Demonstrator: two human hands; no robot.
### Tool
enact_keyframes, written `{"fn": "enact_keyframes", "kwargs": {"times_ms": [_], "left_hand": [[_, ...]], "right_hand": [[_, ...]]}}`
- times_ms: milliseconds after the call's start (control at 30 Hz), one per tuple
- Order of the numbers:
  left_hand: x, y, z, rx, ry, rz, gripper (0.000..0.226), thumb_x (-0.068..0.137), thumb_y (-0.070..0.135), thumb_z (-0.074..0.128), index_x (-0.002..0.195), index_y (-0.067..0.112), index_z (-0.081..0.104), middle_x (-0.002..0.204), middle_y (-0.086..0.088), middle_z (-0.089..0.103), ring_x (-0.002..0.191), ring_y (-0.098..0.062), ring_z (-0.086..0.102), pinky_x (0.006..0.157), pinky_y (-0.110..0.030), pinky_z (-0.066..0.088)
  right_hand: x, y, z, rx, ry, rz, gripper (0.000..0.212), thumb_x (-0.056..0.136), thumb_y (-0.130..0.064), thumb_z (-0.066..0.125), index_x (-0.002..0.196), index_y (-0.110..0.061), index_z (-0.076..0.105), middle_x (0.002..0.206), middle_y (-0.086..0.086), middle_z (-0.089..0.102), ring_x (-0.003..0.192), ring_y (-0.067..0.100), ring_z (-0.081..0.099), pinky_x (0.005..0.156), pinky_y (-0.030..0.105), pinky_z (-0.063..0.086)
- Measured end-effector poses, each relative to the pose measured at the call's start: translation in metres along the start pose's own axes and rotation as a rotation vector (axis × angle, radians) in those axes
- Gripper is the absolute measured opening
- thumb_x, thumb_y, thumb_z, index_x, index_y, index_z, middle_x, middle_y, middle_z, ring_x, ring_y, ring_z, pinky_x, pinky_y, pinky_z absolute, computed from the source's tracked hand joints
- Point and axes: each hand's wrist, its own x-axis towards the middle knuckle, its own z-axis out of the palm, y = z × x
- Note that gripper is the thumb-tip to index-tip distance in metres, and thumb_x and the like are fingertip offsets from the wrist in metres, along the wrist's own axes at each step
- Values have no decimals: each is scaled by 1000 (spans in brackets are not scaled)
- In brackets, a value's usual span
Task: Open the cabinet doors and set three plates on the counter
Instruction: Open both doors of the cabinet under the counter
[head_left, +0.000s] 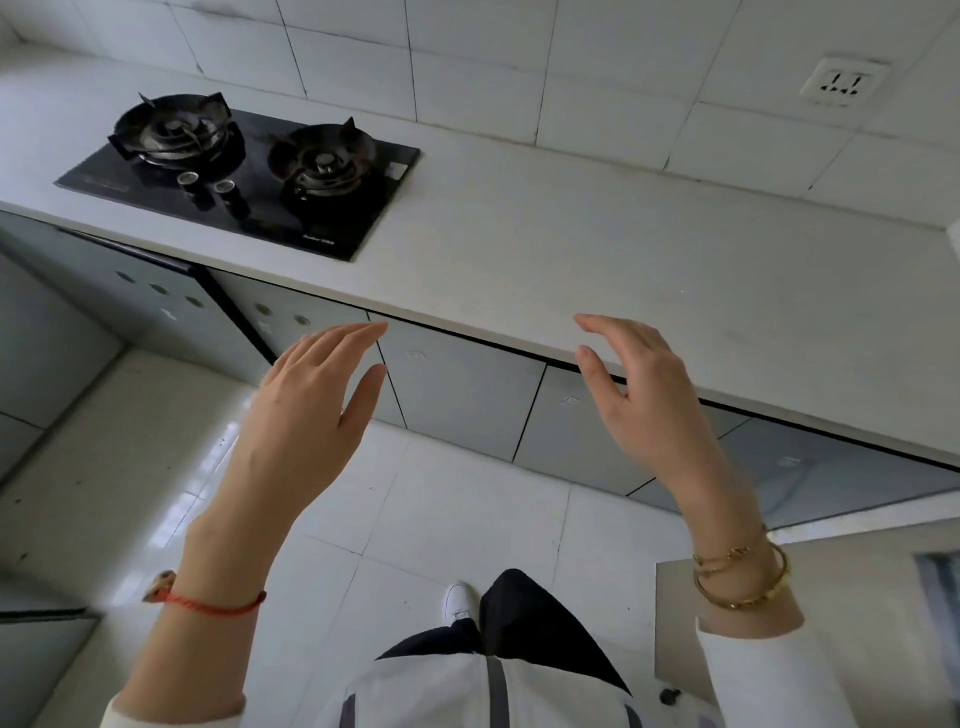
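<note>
A row of grey cabinet doors (457, 400) runs under the white counter (597, 270), all shut. My left hand (306, 410) is raised in front of the seam between two doors, fingers straight and apart, holding nothing. My right hand (644, 395) hovers at the counter's front edge above another door (576, 436), fingers slightly curled and empty. Neither hand touches a door. No plates are in view.
A black two-burner gas hob (244, 171) is set into the counter at the left. A wall socket (841, 83) sits on the tiled wall at the upper right. A beige surface (831, 571) juts in at the lower right. White floor tiles lie below.
</note>
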Motion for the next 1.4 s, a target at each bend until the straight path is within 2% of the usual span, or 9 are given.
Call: {"fn": "enact_keyframes", "kwargs": {"times_ms": [333, 500, 800, 933, 1000, 1200, 1400], "left_hand": [[29, 10, 16, -23, -18, -20, 41, 98, 29, 45, 137, 17, 50, 135, 0, 58, 126, -20, 53, 108, -39, 40], [41, 19, 29, -16, 2, -43, 41, 98, 30, 45, 137, 17, 50, 135, -1, 58, 125, -22, 53, 107, -41, 40], [49, 18, 77, -31, 24, -67, 39, 98, 27, 47, 136, 18, 51, 133, 0, 59, 122, -23, 56, 105, -42, 43], [45, 1, 114, -29, 29, -65, 39, 98, 28, 46, 136, 19, 51, 131, 0, 60, 114, -23, 59, 103, -41, 44], [40, -9, 138, -23, 41, -61, 38, 98, 28, 46, 135, 19, 51, 128, 0, 61, 108, -24, 61, 99, -41, 46], [20, -48, 230, 4, 26, -6, 39, 99, 28, 45, 136, 19, 50, 129, 1, 61, 119, -22, 55, 100, -43, 45], [0, -88, 329, 23, 34, 36, 39, 99, 27, 45, 136, 17, 50, 128, -2, 61, 119, -24, 55, 99, -44, 45]], "right_hand": [[27, 21, -2, -8, -37, -1, 37, 100, -30, 46, 134, -18, 53, 134, -3, 56, 129, 11, 44, 98, 43, 49], [44, 38, -7, -57, -54, -38, 37, 100, -30, 46, 133, -17, 54, 133, -4, 59, 128, 12, 47, 109, 31, 37], [60, 77, 16, -74, -77, -69, 36, 99, -28, 47, 132, -15, 55, 131, -1, 60, 126, 16, 49, 109, 34, 38], [54, 103, 47, -58, -81, -63, 36, 100, -28, 46, 132, -15, 54, 131, -2, 59, 126, 14, 47, 102, 40, 46], [51, 119, 68, -62, -70, -75, 36, 100, -28, 45, 133, -15, 54, 132, -2, 59, 127, 13, 47, 106, 39, 43], [34, 178, 143, -113, -16, -113, 35, 101, -27, 45, 132, -14, 53, 129, 0, 60, 125, 15, 49, 109, 34, 38], [19, 248, 224, -130, 45, -131, 36, 100, -29, 44, 133, -15, 53, 130, 0, 59, 127, 16, 48, 109, 39, 39]]}}
